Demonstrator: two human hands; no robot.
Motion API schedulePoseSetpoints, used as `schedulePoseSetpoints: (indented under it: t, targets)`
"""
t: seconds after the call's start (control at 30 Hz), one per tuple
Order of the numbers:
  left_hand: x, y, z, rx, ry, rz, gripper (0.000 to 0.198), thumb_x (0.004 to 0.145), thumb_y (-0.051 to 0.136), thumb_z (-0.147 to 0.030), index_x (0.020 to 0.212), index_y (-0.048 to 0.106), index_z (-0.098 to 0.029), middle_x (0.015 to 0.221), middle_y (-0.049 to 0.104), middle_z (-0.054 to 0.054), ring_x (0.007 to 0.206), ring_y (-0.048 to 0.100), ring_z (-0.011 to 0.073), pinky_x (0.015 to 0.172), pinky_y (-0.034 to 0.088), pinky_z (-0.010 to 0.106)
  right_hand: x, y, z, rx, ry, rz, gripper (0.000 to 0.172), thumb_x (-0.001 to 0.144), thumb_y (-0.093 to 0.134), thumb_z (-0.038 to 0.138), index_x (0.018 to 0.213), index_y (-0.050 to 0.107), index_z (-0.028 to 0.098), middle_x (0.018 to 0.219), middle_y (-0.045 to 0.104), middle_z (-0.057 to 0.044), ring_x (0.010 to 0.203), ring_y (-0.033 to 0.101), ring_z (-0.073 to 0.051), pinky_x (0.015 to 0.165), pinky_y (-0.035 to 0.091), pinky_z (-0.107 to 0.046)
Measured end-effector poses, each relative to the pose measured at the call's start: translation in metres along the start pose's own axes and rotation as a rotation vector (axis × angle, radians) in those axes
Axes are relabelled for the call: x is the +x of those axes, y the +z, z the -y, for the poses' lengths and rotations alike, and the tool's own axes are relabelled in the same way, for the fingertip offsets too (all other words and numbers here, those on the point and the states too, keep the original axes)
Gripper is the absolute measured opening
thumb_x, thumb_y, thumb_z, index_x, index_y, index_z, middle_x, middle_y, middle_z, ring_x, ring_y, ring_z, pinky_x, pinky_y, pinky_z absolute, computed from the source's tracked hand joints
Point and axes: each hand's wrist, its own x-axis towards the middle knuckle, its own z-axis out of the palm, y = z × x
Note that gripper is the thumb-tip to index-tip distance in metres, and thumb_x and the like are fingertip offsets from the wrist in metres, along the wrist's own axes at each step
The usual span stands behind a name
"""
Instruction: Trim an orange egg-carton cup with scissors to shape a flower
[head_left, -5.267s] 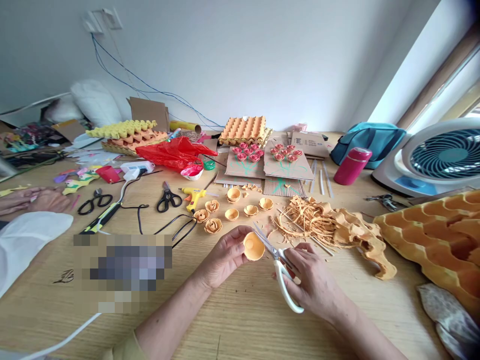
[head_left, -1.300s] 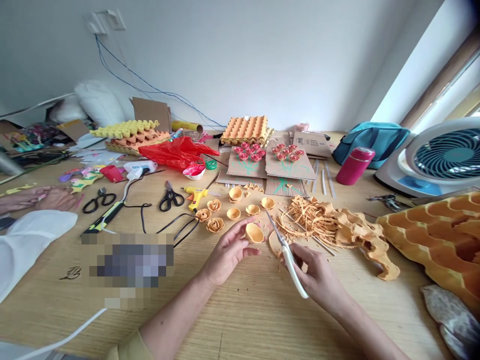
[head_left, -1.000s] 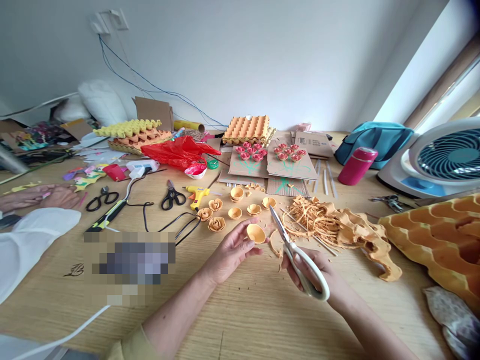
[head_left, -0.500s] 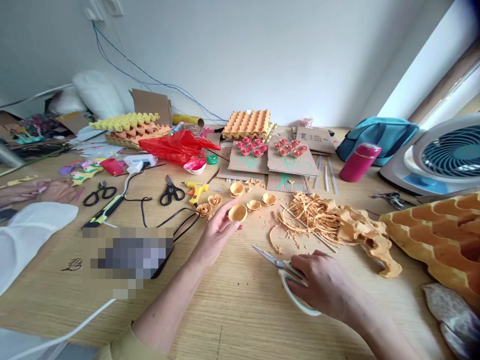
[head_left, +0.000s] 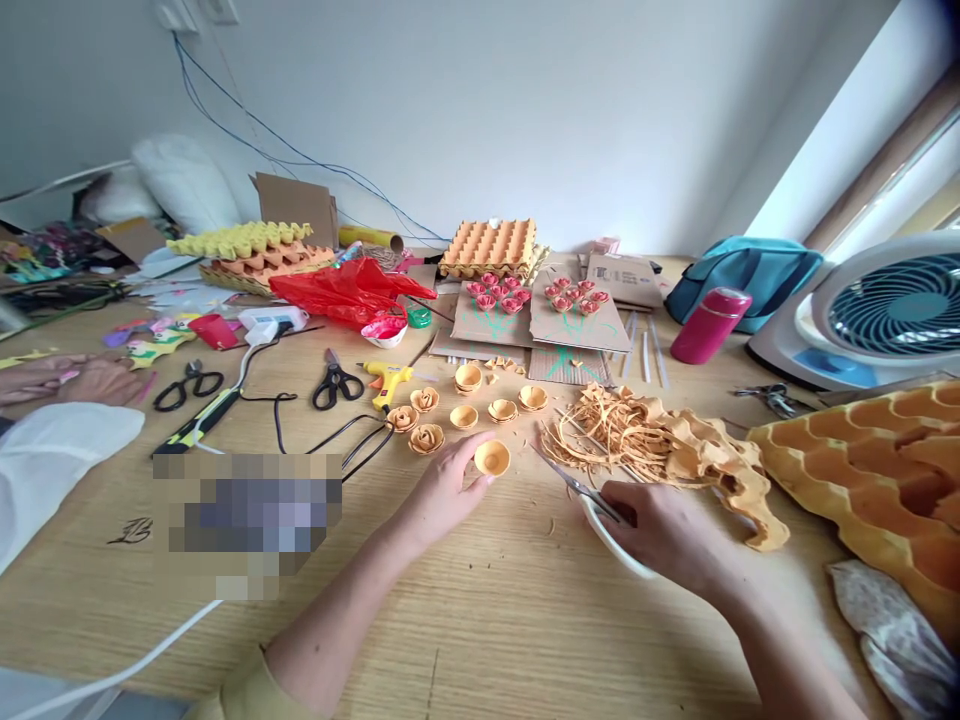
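Note:
My left hand (head_left: 448, 492) pinches a small orange cup cut from egg-tray pulp (head_left: 493, 459) between thumb and fingers, its hollow turned toward me. My right hand (head_left: 651, 525) is wrapped round the white-handled scissors (head_left: 592, 498), whose blades point away to the upper left, a little to the right of the cup and apart from it. Beyond my left hand lie similar loose cups (head_left: 503, 410) and several pulp roses (head_left: 427, 438). A pile of trimmed pulp strips (head_left: 600, 430) lies just past the scissors.
A yellow glue gun (head_left: 389, 382) and black scissors (head_left: 337, 381) lie left of centre. Cardboard with red flowers (head_left: 577, 325) stands behind. At right are an egg tray (head_left: 862, 450), pink bottle (head_left: 711, 325) and fan (head_left: 892, 300). Another person's hands (head_left: 90, 378) work at far left.
My left hand has moved right and toward me with the cup, uncovering a rose and another cup on the table. My right hand has shifted and turned the scissors, their tips now farther away.

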Motion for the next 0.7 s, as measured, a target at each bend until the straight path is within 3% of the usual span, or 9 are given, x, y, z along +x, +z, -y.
schedulePoseSetpoints:
  t: [0.1,0.33,0.47,0.57,0.7]
  targets:
    - [-0.003,0.005,0.007,0.030,0.006,0.055,0.055,0.080,0.060,-0.007,0.133,0.056,-0.021,0.133,0.065,0.011,0.124,0.061,0.0257,0.108,0.049,0.046,0.001,0.002,0.005,0.088,-0.025,-0.024,0.040,0.089,0.052,0.050,0.063,0.043,0.022,0.056,0.044,0.004,0.054,0.037,-0.011,0.052,0.026,-0.027]
    - [-0.005,0.011,0.009,0.047,-0.072,0.063,0.063,0.075,0.073,-0.012,0.134,0.054,-0.020,0.137,0.061,0.014,0.129,0.056,0.0287,0.111,0.045,0.050,0.000,0.001,0.007,0.367,-0.070,0.019,0.041,0.092,0.052,0.054,0.069,0.052,0.020,0.063,0.046,0.003,0.061,0.039,-0.012,0.056,0.031,-0.026]
    - [-0.003,0.003,-0.005,0.001,-0.039,-0.017,0.057,0.073,0.076,-0.015,0.126,0.060,-0.022,0.128,0.063,0.011,0.122,0.058,0.0284,0.108,0.046,0.050,-0.001,0.007,0.007,0.678,-0.077,0.154,0.047,0.091,0.054,0.061,0.071,0.054,0.019,0.063,0.049,0.002,0.057,0.042,-0.010,0.051,0.033,-0.024]
    - [-0.003,-0.002,-0.019,-0.224,-0.005,-0.059,0.039,0.083,0.068,-0.022,0.122,0.063,-0.023,0.122,0.066,0.009,0.112,0.061,0.0240,0.099,0.050,0.043,-0.003,0.015,0.011,0.978,-0.130,0.331,0.053,0.088,0.054,0.068,0.079,0.058,0.016,0.061,0.053,0.001,0.049,0.046,-0.009,0.045,0.034,-0.022]
    - [-0.010,0.001,-0.033,-0.834,-0.108,0.219,0.034,0.093,0.060,-0.034,0.124,0.065,-0.020,0.118,0.070,0.011,0.108,0.064,0.0222,0.086,0.051,0.032,-0.006,0.025,0.021,1.197,-0.196,0.509,0.056,0.084,0.060,0.070,0.085,0.063,0.013,0.060,0.056,0.000,0.045,0.049,-0.008,0.042,0.037,-0.020]
